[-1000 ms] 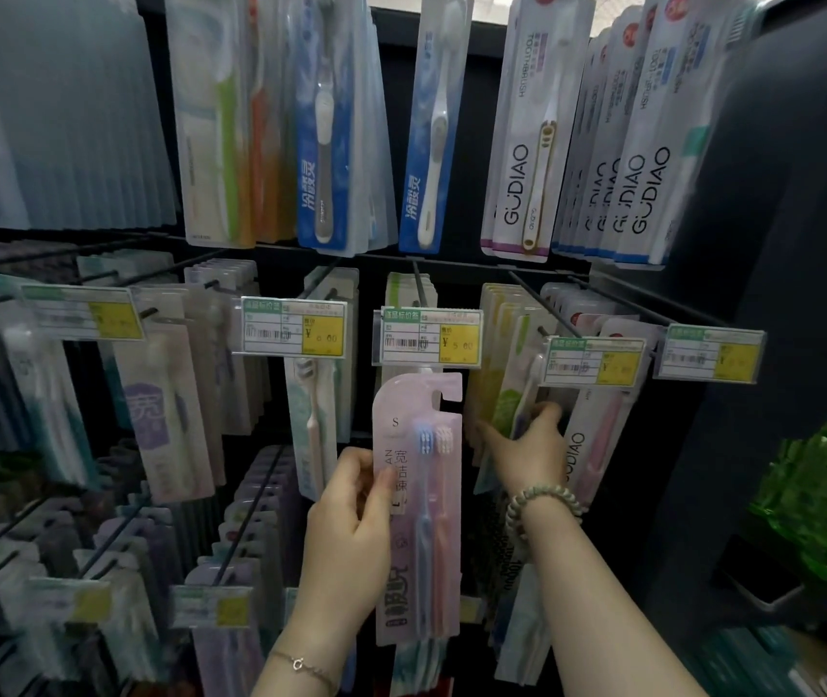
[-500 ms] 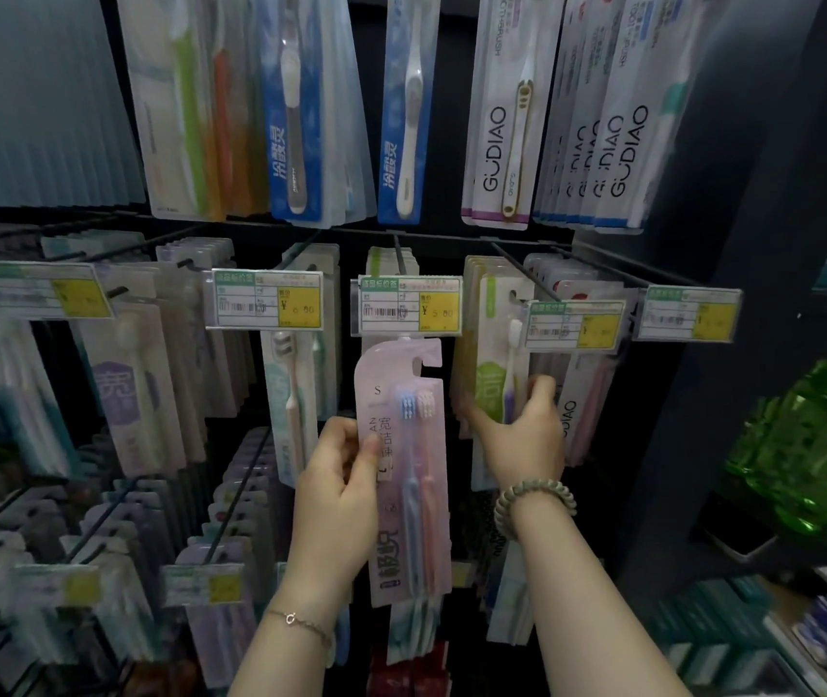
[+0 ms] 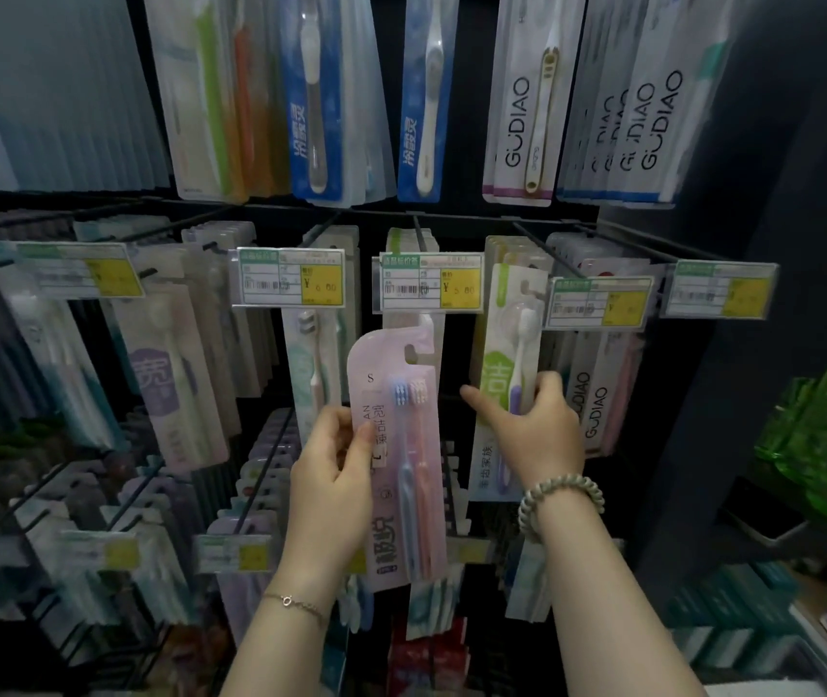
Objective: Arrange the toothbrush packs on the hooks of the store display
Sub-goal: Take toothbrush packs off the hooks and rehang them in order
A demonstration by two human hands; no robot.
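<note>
Nearest: right wrist with bead bracelet [image 3: 560,498]. Left hand [image 3: 333,475] grips the pink pack [image 3: 401,445] by its left edge, thumb pressed on the front, fingers behind. Likely held so low to keep the hanger cut-out at the top free for threading. Pack stands upright, long axis vertical and tipped slightly right at the top, printed face toward the camera, both brush heads up, the notch opening to the right. It sits directly right of the left hand and reaches well above it, its top just under the price tag [image 3: 430,283], not yet on any rod. Right hand [image 3: 537,435] is closed round the green pack [image 3: 499,374] at about mid-height, thumb side wrapping the front, index finger straight out toward the pink pack. Green pack rises above that hand, also upright, brush head up, long axis vertical with a faint lean left at the foot; it stands forward of the stack behind it (whether its hole is on a rod I cannot tell, the top is blurred). Judgement: the right hand is holding it aside or forward to clear room in the row. Beyond both hands, the hook [image 3: 417,232] runs back above the tag to the dark panel, packs hanging on it. Farthest up, another row of packs [image 3: 522,103] hangs face-out.
</note>
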